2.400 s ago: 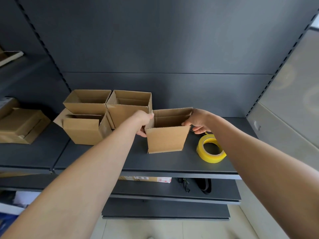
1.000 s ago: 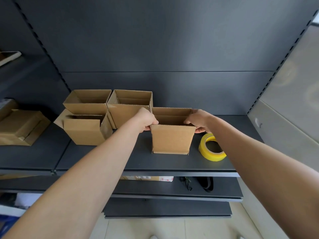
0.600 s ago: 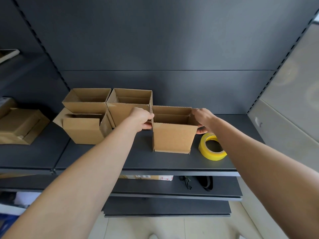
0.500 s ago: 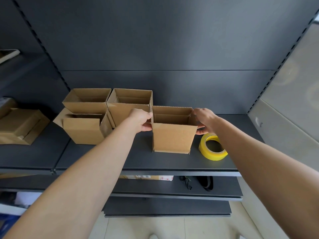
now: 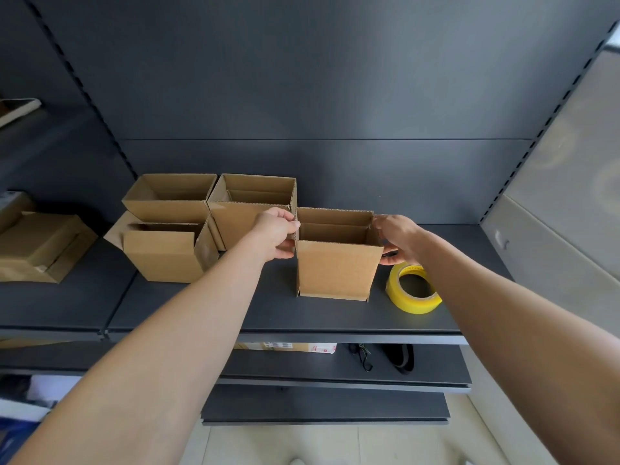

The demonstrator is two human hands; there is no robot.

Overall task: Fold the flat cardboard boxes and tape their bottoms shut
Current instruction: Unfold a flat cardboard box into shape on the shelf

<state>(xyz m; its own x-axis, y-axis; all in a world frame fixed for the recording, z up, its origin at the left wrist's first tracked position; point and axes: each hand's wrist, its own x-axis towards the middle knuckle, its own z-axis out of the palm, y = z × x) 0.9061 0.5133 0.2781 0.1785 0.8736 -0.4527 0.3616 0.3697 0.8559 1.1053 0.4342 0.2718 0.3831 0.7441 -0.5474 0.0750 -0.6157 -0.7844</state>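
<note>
I had my left hand (image 5: 276,234) and right hand (image 5: 396,238) each grasping a side of the upright box (image 5: 337,263) on the shelf (image 5: 268,313). Three erected boxes (image 5: 208,223) stood beside it. Folding looked well along; whether more flat boxes remained, I couldn't tell.

The upright open box (image 5: 337,268) stands on the shelf (image 5: 288,317), near its front edge. The left hand (image 5: 276,233) is at the box's left wall and the right hand (image 5: 396,237) at its right wall. Just right of the box, the tape roll (image 5: 412,290) lies on the shelf. Behind and to the left of the box, touching its rear left corner, stands a second open box (image 5: 253,209). Further left sit a third open box (image 5: 167,196) and, before that one, a fourth box (image 5: 166,255). Well left of the box lies a pile of flat cardboard (image 5: 37,246). Below the box, on the lower shelf (image 5: 335,370), lies a labelled carton (image 5: 288,347).
</note>
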